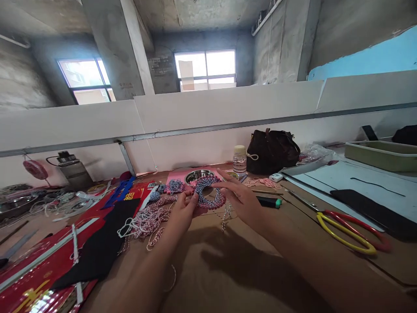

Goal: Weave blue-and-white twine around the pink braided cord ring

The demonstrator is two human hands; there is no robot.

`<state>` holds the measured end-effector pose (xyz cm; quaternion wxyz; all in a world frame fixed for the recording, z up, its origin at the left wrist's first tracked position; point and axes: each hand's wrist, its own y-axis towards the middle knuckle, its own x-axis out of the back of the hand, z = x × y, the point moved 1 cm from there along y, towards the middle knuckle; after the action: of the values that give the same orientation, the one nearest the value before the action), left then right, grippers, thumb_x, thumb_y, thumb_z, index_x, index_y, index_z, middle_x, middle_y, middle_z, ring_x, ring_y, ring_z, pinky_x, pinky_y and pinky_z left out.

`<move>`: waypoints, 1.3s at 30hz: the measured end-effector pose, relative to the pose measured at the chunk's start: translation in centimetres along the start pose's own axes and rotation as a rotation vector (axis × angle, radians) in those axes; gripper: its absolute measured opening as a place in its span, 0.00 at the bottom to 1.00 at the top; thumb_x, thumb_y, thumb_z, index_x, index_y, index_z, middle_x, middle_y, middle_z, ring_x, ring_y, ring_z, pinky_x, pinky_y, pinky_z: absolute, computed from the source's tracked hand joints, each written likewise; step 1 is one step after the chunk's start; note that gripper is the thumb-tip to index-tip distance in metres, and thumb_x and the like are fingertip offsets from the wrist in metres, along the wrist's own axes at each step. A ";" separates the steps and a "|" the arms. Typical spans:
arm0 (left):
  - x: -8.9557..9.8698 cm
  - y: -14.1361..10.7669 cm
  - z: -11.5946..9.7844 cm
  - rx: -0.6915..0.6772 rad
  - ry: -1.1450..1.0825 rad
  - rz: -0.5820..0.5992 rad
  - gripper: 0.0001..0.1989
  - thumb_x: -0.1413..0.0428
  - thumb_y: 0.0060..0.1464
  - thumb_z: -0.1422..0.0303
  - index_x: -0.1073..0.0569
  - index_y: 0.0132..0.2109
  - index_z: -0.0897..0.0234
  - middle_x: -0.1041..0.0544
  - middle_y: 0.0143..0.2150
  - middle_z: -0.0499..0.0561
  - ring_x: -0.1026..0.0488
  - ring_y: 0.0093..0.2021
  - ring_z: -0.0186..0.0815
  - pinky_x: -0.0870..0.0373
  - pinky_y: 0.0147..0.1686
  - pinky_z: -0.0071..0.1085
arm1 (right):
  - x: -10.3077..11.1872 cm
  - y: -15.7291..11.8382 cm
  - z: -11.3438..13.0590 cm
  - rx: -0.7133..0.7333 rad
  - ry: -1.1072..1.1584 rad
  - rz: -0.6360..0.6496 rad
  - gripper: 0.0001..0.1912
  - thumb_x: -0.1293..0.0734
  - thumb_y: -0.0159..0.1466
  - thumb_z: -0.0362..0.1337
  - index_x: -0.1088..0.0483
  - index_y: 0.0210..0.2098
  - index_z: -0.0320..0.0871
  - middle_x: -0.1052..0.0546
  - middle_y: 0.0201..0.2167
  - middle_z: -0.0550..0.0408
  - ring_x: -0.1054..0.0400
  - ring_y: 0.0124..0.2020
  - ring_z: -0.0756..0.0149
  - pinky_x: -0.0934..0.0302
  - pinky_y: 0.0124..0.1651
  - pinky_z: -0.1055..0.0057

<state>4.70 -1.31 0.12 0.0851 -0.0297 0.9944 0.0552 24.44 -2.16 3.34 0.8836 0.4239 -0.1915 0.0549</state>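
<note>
The braided cord ring [203, 182] was flecked red, white and navy; the scissors [347, 235] had one yellow handle and one red; the mat [177, 175] was plain pink.

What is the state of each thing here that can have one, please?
Left hand: gripping the braided cord ring
Braided cord ring: held up off the table
Right hand: fingers extended over the ring
Scissors: closed, lying flat
Steel bowl: on a pink mat
Plastic bottle: capped, upright
</note>
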 end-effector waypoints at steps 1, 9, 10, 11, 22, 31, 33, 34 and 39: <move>0.1 0.2 0.2 -0.005 0.000 -0.013 0.15 0.38 0.56 0.63 0.32 0.45 0.65 0.19 0.35 0.52 0.19 0.27 0.36 0.19 0.35 0.37 | 0.1 -0.2 0.3 0.031 0.001 -0.018 0.16 0.42 0.72 0.42 0.24 0.48 0.51 0.25 0.55 0.50 0.38 0.63 0.57 0.47 0.65 0.56; 1.0 0.9 0.7 -0.047 -0.004 -0.073 0.20 0.34 0.50 0.59 0.32 0.44 0.64 0.21 0.29 0.48 0.19 0.30 0.37 0.20 0.36 0.35 | 1.4 -0.1 -1.1 -0.095 -0.089 -0.121 0.18 0.45 0.72 0.45 0.27 0.43 0.46 0.23 0.32 0.52 0.30 0.33 0.61 0.39 0.38 0.66; 1.0 0.9 0.6 -0.050 -0.005 -0.077 0.21 0.34 0.50 0.59 0.32 0.44 0.64 0.20 0.30 0.48 0.19 0.30 0.38 0.20 0.37 0.37 | 1.5 0.1 -1.8 -0.108 -0.138 -0.107 0.17 0.44 0.72 0.44 0.26 0.42 0.45 0.22 0.36 0.50 0.29 0.37 0.60 0.38 0.41 0.64; 0.9 0.8 0.4 -0.049 -0.006 -0.078 0.21 0.34 0.50 0.59 0.32 0.44 0.64 0.20 0.31 0.49 0.19 0.31 0.38 0.20 0.38 0.38 | 1.6 0.3 -2.4 -0.122 -0.182 -0.091 0.16 0.43 0.71 0.44 0.26 0.41 0.45 0.22 0.39 0.49 0.29 0.40 0.58 0.39 0.44 0.63; 1.3 1.1 0.7 -0.003 -0.072 -0.103 0.18 0.36 0.52 0.60 0.33 0.45 0.62 0.18 0.34 0.49 0.18 0.34 0.39 0.21 0.41 0.40 | 0.2 -0.5 -2.2 -0.181 -0.253 0.165 0.09 0.36 0.67 0.39 0.24 0.36 0.47 0.20 0.32 0.54 0.30 0.32 0.62 0.42 0.36 0.68; 2.7 2.8 2.0 0.000 -0.114 -0.187 0.16 0.38 0.55 0.61 0.34 0.45 0.61 0.20 0.41 0.52 0.20 0.35 0.36 0.22 0.41 0.36 | -6.3 -6.0 7.6 0.525 -0.257 0.789 0.05 0.33 0.61 0.33 0.30 0.29 0.49 0.24 0.22 0.63 0.36 0.21 0.71 0.49 0.21 0.71; 3.0 2.9 2.1 -0.022 -0.095 -0.207 0.19 0.37 0.54 0.59 0.35 0.46 0.61 0.21 0.44 0.53 0.20 0.38 0.37 0.23 0.43 0.37 | -7.1 -6.1 8.7 0.563 -0.271 0.822 0.08 0.32 0.62 0.34 0.30 0.27 0.50 0.25 0.21 0.64 0.37 0.19 0.71 0.50 0.19 0.70; 3.1 2.9 2.0 -0.036 -0.079 -0.215 0.20 0.37 0.53 0.58 0.35 0.46 0.61 0.22 0.45 0.54 0.21 0.40 0.38 0.23 0.44 0.37 | -7.2 -5.7 9.0 0.582 -0.279 0.791 0.09 0.32 0.63 0.36 0.31 0.26 0.50 0.25 0.22 0.62 0.38 0.19 0.70 0.50 0.20 0.70; 3.5 2.2 0.6 -0.151 0.059 -0.220 0.19 0.37 0.53 0.59 0.35 0.46 0.61 0.23 0.47 0.55 0.24 0.49 0.41 0.28 0.51 0.37 | -4.7 -0.8 6.5 0.303 -0.210 0.230 0.14 0.39 0.69 0.43 0.32 0.28 0.46 0.26 0.27 0.54 0.37 0.25 0.67 0.46 0.28 0.68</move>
<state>1.21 0.73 -0.87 0.0590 -0.1466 0.9802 0.1192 18.41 -7.35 4.68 0.7728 0.5306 -0.3194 0.1392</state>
